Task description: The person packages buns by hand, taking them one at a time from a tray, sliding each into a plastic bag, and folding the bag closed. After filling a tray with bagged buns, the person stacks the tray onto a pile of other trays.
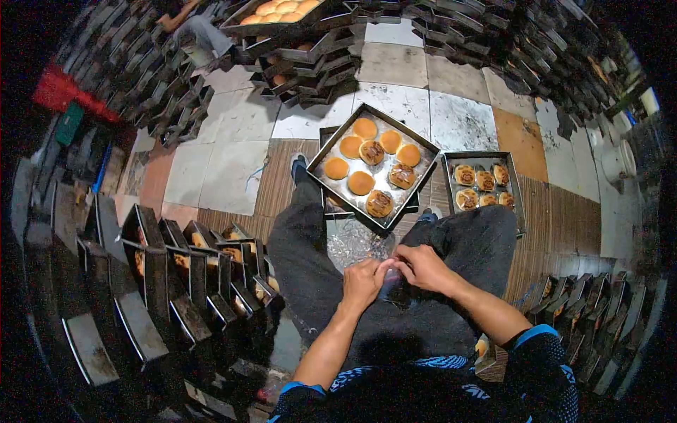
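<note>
My left hand (364, 283) and my right hand (425, 268) meet over my lap, fingers curled and thumbs close together. What they pinch is too small to make out. Crinkled clear plastic (356, 243) lies just beyond them, between my knees. Farther forward, a square metal tray (321, 185) rests tilted like a diamond on other trays. It holds several round golden buns (364, 128), some plain and some with brown topping (379, 204). To its right, a smaller dark tray (517, 185) carries several brown-topped buns (485, 181).
Stacked trays (183, 321) of bread crowd the left side, and more stacks (589, 310) stand at the right. Another stack (303, 70) with buns (282, 8) is ahead. Part of another person's leg (204, 35) shows at the upper left, above the tiled floor (240, 116).
</note>
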A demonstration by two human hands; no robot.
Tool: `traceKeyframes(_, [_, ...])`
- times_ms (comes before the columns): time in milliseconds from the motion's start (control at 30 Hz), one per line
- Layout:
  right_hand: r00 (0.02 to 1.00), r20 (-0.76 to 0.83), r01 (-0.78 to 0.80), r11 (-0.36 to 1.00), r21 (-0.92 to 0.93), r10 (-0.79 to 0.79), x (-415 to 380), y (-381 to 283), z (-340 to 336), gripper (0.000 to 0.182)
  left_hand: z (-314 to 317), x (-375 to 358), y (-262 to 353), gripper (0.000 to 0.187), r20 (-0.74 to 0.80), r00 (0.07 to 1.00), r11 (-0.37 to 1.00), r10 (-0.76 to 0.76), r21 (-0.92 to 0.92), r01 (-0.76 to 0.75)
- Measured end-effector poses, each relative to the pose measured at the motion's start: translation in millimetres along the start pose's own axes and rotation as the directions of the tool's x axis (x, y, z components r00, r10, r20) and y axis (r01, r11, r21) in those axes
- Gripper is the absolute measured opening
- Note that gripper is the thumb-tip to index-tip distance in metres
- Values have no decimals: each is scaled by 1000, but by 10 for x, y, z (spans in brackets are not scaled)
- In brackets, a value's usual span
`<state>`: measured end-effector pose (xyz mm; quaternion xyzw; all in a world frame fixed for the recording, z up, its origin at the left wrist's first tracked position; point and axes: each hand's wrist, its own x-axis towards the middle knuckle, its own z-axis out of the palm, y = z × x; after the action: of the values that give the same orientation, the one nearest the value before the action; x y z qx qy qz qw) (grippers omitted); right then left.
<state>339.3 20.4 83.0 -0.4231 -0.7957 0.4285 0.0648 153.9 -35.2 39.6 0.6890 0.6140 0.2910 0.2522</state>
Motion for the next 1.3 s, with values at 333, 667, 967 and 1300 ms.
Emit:
traceKeyframes(333, [943,-297,150,989,-16,-148,109,-40,-296,20,-210,100,-195,56,303,950,938,-72,-303,168])
traceKeyframes(667, [562,-812,82,966,244,157,41,-380,-515,3,-422,155,-156,28,133,959,411,-252,-882,231])
traceKeyframes(967, [923,-369,141,794,592,112,1668,-183,-219,41,-878,296,-1049,39,-577,460,650,-675,-760,1])
traceKeyframes(1300, [855,-184,-516,833,-200,485,4117,2951,1163,56,-856,247,-1231,19,-697,570,875,-436,-476,87])
